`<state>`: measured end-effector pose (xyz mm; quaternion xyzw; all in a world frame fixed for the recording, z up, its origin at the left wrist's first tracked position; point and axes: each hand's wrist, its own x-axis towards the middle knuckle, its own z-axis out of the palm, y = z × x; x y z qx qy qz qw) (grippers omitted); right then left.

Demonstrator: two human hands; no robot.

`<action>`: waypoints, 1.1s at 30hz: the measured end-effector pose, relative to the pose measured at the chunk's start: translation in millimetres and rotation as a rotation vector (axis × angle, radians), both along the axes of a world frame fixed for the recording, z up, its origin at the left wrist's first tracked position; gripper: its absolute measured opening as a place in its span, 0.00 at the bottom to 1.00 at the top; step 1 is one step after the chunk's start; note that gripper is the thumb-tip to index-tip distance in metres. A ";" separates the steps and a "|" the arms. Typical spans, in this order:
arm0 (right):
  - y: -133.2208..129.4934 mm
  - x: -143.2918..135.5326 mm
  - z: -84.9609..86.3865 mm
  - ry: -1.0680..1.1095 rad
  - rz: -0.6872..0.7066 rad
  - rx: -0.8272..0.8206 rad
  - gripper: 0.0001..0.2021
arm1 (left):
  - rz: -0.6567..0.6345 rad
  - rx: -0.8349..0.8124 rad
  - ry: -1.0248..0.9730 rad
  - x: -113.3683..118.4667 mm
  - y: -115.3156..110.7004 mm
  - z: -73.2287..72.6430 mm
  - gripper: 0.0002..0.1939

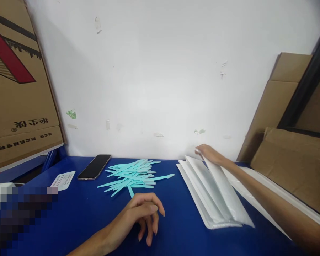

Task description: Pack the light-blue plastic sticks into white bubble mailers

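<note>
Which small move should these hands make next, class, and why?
Probably the left hand should steady the near end of the white packets: the right hand holds one by its far end, the packets fan apart there, and the left hand looks empty.

Carton [16, 96] bears upside-down Chinese lettering [31, 123] and ® [14, 129]; card [64, 180] illegible
</note>
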<state>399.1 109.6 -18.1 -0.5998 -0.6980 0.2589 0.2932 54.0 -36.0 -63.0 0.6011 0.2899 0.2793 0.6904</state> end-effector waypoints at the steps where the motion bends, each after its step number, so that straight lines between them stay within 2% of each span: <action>1: 1.5 -8.0 -8.4 -0.113 -0.021 -0.003 0.17 | -0.003 -0.002 0.000 0.0 -0.1 0.7 0.13; 5: 1.1 -31.7 -28.8 -0.426 -0.071 -0.015 0.16 | -0.021 -0.011 0.006 0.4 -0.8 2.6 0.12; 10: -3.8 -40.0 -33.0 -0.592 -0.179 0.048 0.16 | -0.040 -0.004 0.011 0.5 -2.5 1.4 0.11; 13: -6.4 -40.1 -35.9 -0.617 -0.267 0.054 0.17 | -0.040 -0.010 0.009 0.6 -2.6 0.2 0.11; 18: -9.4 -37.8 -41.1 -0.622 -0.373 -0.043 0.18 | -0.039 -0.005 0.011 1.6 -1.6 -0.9 0.11; 27: -18.3 -41.1 -27.8 -0.653 -0.299 -0.126 0.18 | -0.038 -0.006 0.017 1.8 -1.2 -3.4 0.10; 33: -19.9 -43.0 -29.9 -0.689 -0.302 -0.126 0.18 | -0.036 -0.001 0.019 1.8 -1.0 -2.1 0.10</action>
